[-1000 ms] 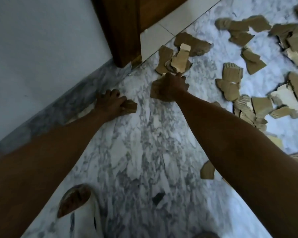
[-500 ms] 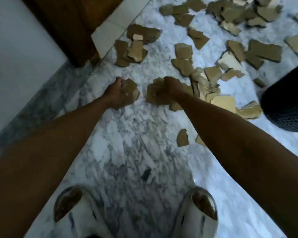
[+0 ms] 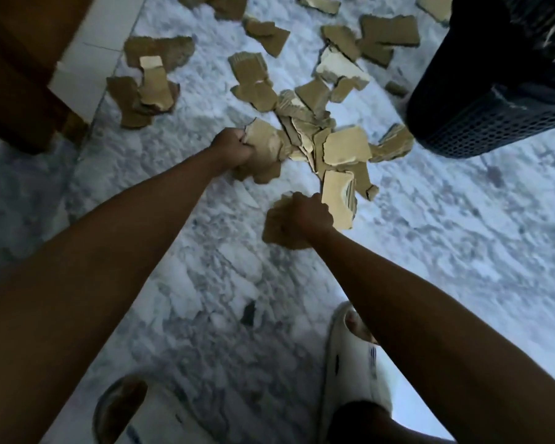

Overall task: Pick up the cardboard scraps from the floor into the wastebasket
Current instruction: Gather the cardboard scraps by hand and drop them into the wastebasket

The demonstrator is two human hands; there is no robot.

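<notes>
Head view
L hand (image 3: 233, 150): fist clenched round a bunch of cardboard scraps (image 3: 263, 152), held over the floor at the near edge of the pile.
R hand (image 3: 305, 216): also clenched, gripping scraps that stick out below and left of the fist; a pale, thick piece (image 3: 337, 201) stands just right of the knuckles. Can't tell if the fingers hold it too.
Loose scraps: big pile (image 3: 334, 142) mid-floor, betw. L hand and the wastebasket; smaller heap (image 3: 148, 84) upper left nr the door frame; more scattered along the top.
Wastebasket (image 3: 481, 123): dark mesh w/ black bag liner, upper right, on the floor. One scrap lies right by its base.
Floor (image 3: 462, 235): white-grey marble, a small dark bit nr bottom centre.
Door frame (image 3: 20, 75): brown wood, top left corner, white tile strip beside it.
Feet: pale slippers (image 3: 356, 357), R one under the R forearm, L one at bottom edge.
</notes>
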